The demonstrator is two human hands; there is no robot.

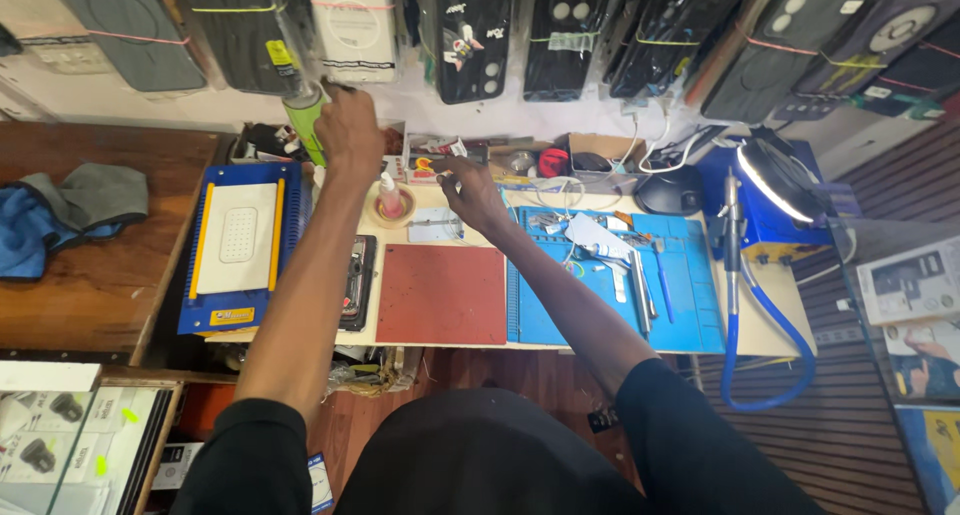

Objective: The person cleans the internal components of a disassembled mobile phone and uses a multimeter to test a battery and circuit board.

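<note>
My left hand (347,127) reaches to the back of the workbench and grips a green cylindrical can (305,121) that stands against the wall. My right hand (470,193) is stretched over the bench with its fingers pinched on a small flat box (447,156) among the clutter at the back. Just below my hands stands a small bottle with a pink liquid (390,197) on a round dish. A red-brown mat (441,294) lies in front of me, with a dark phone (357,280) to its left.
A blue-and-white machine with a white plate (238,247) sits at the left. A blue work mat (610,285) holds tweezers and tools. At the right are a blue station with a lit ring lamp (772,183) and a blue hose (760,320). Packaged phone cases (470,35) hang above.
</note>
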